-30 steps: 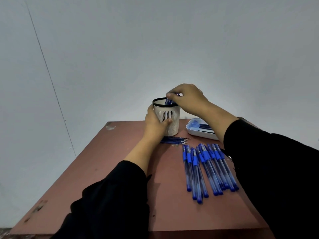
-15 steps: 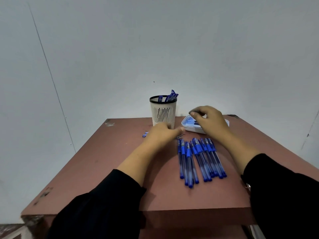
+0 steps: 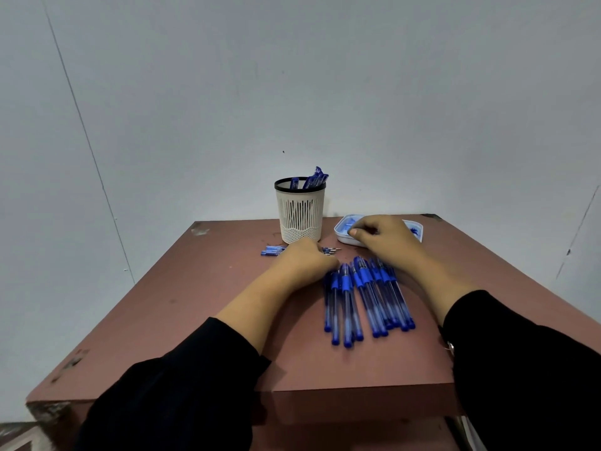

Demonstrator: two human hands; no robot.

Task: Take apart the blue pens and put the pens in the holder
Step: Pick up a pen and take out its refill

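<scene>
Both hands have come down from the holder since a second ago and now sit low on the table by the pens. The left hand [image 3: 305, 260] rests at the far end of the row, fingers curled under; what they hold, if anything, I cannot tell. The right hand [image 3: 385, 240] is curled too, over the white tray [image 3: 341, 235]; I cannot tell if it holds anything.

The blue pens [image 3: 364, 299] lie side by side on the brown table [image 3: 195, 304], long way running from near to far. They have clear bodies and blue grips. The white holder [image 3: 300, 211] stands upright behind them with blue pen parts sticking out. Thin refills [image 3: 271, 250] lie beside its base.
</scene>
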